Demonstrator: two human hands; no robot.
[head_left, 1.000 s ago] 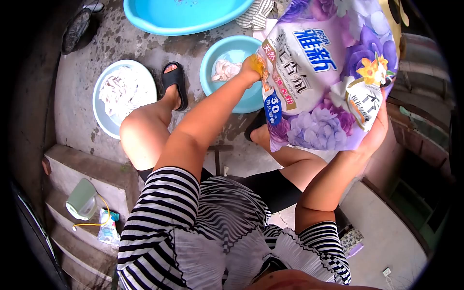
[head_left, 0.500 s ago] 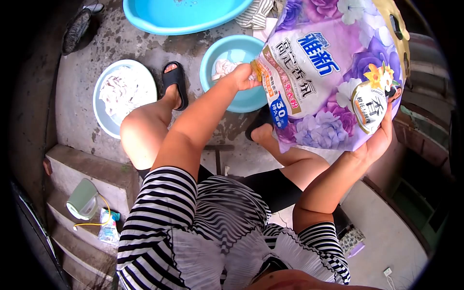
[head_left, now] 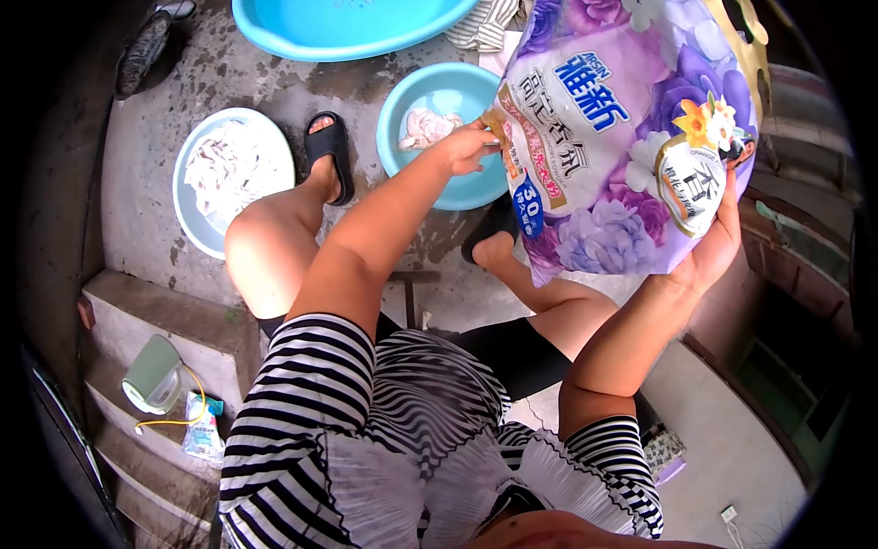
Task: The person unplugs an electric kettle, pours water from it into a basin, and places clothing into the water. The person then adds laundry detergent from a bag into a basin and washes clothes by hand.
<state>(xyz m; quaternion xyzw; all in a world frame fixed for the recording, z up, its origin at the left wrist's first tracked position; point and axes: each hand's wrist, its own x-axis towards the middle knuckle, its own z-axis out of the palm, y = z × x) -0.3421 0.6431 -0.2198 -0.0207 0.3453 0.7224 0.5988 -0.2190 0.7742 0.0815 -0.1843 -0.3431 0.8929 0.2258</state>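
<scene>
A large purple floral bag of laundry powder (head_left: 585, 174) is held up in front of me on the right, above the ground. My left hand (head_left: 469, 148) pinches its left edge, over the rim of a small blue basin (head_left: 393, 101). Low on the bag's right side, my right hand (head_left: 712, 240) grips and supports it, with some fingers hidden behind the bag. Wet pale cloth (head_left: 428, 128) lies in water in that basin, partly behind my left hand.
A big blue tub (head_left: 357, 48) stands at the top, with striped cloth (head_left: 482, 26) beside it. On the left is a basin (head_left: 187, 215) of white laundry (head_left: 233, 174). Concrete steps (head_left: 165, 316) at lower left carry a green-and-clear container (head_left: 155, 375) and a small packet (head_left: 203, 430).
The bag has turned slightly and its lower end sits a little higher. My left hand's fingers have shifted at the bag's edge, with the lower ones loosening. Both hands stay on the bag.
</scene>
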